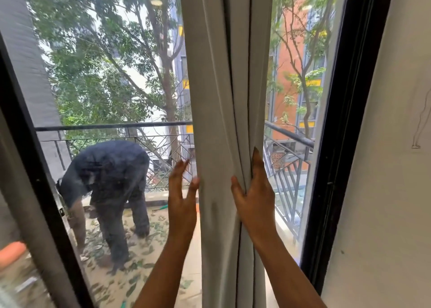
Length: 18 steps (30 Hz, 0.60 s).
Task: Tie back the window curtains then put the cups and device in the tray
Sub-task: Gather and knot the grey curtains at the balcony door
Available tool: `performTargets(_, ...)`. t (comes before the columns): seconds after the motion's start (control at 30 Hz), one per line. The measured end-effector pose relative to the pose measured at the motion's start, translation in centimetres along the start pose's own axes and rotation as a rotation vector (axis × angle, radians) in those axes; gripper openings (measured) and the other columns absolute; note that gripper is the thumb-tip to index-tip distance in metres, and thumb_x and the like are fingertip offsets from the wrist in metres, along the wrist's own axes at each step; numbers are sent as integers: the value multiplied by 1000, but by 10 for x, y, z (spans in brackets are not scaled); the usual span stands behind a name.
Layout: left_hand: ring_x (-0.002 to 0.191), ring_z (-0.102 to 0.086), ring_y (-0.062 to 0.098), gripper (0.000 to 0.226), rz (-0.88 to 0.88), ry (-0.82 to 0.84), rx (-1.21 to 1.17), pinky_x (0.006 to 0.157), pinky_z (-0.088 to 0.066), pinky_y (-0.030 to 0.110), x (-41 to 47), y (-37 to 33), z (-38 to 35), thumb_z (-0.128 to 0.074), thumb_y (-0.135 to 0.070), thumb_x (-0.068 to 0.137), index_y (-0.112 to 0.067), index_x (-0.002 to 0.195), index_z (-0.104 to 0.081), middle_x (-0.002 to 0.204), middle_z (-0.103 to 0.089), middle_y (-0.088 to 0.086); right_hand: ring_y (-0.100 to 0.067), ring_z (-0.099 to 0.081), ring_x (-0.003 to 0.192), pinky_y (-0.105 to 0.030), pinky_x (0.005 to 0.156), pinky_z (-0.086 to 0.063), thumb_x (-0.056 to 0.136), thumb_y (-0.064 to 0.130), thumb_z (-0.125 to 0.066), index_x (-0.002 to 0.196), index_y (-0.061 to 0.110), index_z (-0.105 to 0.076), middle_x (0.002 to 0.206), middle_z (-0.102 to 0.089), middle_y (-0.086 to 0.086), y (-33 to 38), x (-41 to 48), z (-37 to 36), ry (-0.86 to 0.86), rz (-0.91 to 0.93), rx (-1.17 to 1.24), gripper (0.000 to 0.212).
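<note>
A pale grey curtain (221, 97) hangs gathered into a narrow bunch of folds in front of the window glass. My left hand (182, 202) is raised at the bunch's left edge with straight fingers, its thumb touching the fabric. My right hand (254, 195) is on the bunch's right side, thumb pressed into the front folds and fingers reaching up along the right edge. No tie-back, cups, device or tray are in view.
A black window frame (338, 144) stands right of the curtain, with a white wall (384, 191) beyond it. A dark frame bar (42, 179) slants at the left. Outside, a person (109, 191) bends over on a leaf-strewn balcony behind a metal railing (116, 127).
</note>
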<state>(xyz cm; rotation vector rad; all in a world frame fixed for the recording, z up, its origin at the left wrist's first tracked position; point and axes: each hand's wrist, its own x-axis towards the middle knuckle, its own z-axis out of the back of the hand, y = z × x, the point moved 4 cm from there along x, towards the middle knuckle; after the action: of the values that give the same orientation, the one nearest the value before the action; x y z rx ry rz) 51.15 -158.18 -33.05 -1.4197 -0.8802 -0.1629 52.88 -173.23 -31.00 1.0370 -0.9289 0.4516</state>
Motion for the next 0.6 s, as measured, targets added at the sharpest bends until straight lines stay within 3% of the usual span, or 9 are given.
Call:
performTargets(0.07, 130, -44, 8, 51, 147, -47, -63, 107, -38, 37, 32, 16, 0, -62, -36, 91, -40, 138, -43, 146, -44, -8, -17, -49, 124, -25, 81, -53, 88, 20, -64, 147, 41, -6, 141, -24, 26, -2, 0, 3, -12, 43, -26, 85)
performTargets(0.13, 114, -58, 14, 46, 260, 16, -129, 91, -47, 32, 60, 21, -8, -65, -34, 89, -31, 132, -50, 128, -60, -1, -15, -39, 131, -29, 75, -57, 86, 19, -66, 148, 38, -3, 150, -20, 16, 2, 1, 5, -34, 90, -43, 90)
performTargets(0.2, 96, -65, 16, 28, 219, -25, -108, 78, -52, 28, 69, 16, -9, -68, -27, 88, -24, 115, -61, 103, -69, -3, -18, -25, 140, -27, 87, -51, 85, 21, -67, 147, 34, -5, 156, -16, -1, 6, 1, 5, -55, 179, -111, 89)
performTargets(0.3, 82, -66, 16, 16, 115, -197, -2, 73, -56, 34, 63, 12, 5, -72, -22, 84, -19, 98, -65, 94, -70, -1, -27, -12, 144, -42, 112, -26, 87, 37, -61, 147, 26, -17, 155, -9, -11, 7, 3, 5, -109, 257, -396, 75)
performTargets(0.43, 72, -62, 5, 12, -55, -323, 33, 69, -51, 24, 34, -8, 30, -69, -18, 87, -12, 95, -61, 83, -67, -4, -24, -2, 146, -52, 113, -20, 90, 48, -54, 144, 19, -27, 151, -14, -15, 16, -2, 3, -219, 295, -528, 67)
performTargets(0.53, 68, -61, -4, 13, -125, -360, 86, 66, -47, 13, 12, -22, 47, -66, -16, 90, -13, 100, -57, 72, -66, -15, -24, -22, 141, -48, 111, -24, 91, 44, -53, 136, 15, -41, 147, -33, -11, 27, -9, -5, -222, 402, -525, 55)
performTargets(0.6, 77, -66, -4, 19, -116, -344, 119, 71, -52, 15, 3, -28, 54, -66, -18, 90, -18, 106, -57, 78, -69, -24, -25, -41, 123, -44, 103, -29, 88, 40, -57, 115, 14, -58, 132, -54, -9, 33, -10, -13, -194, 399, -496, 38)
